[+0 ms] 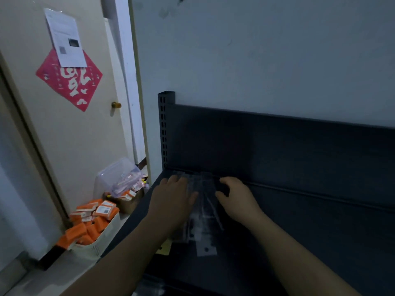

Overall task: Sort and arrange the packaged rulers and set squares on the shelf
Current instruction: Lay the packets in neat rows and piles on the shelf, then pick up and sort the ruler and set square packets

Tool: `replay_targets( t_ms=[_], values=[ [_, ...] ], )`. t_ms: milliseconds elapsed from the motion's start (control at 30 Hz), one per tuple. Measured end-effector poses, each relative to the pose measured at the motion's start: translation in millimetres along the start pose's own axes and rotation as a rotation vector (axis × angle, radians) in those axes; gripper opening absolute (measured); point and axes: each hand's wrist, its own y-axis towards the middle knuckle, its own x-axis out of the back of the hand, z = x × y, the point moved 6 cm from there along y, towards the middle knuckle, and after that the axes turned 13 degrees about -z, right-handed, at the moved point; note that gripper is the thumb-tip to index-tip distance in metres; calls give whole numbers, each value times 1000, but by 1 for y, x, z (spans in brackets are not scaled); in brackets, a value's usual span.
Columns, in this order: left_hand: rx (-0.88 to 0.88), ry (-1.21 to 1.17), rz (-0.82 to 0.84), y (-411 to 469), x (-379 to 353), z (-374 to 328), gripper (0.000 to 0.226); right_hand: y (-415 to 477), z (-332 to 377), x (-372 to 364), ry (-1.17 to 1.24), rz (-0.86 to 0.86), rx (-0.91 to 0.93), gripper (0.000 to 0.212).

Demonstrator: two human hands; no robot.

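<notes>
Clear packaged rulers (pixel 205 212), left end of black shelf (pixel 310 214), lengthwise front-to-back: left hand (pixel 173 198) flat atop, right hand (pixel 237 200) curled alongside, grip unclear.

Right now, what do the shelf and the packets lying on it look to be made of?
Shelf: probably painted metal, dark matte finish; its upright has rows of punched slots. Packets: likely clear glossy plastic; the dark shelf shows through and pale glints cross them. What is inside is too blurred to tell.
</notes>
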Motion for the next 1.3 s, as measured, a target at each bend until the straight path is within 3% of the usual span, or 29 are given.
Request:
replay_targets(
  t_ms=[200,367,500,1167,1300],
  values=[
    [-164,-168,-50,-14,17,-40,42,-33,2,44,-260,-131,129,52],
    [-272,-240,-64,-26,11,-89,44,-74,-24,83,-343,-258,104,52],
    [-369,-300,-60,-41,7,-138,49,-107,-51,120,-414,-311,42,53],
    [-682,-503,-40,-149,-3,-462,22,-270,-237,360,-570,-422,-261,52],
    [-693,-570,-15,-162,-15,-520,35,-288,-277,399,-590,-421,-315,54]
  ],
)
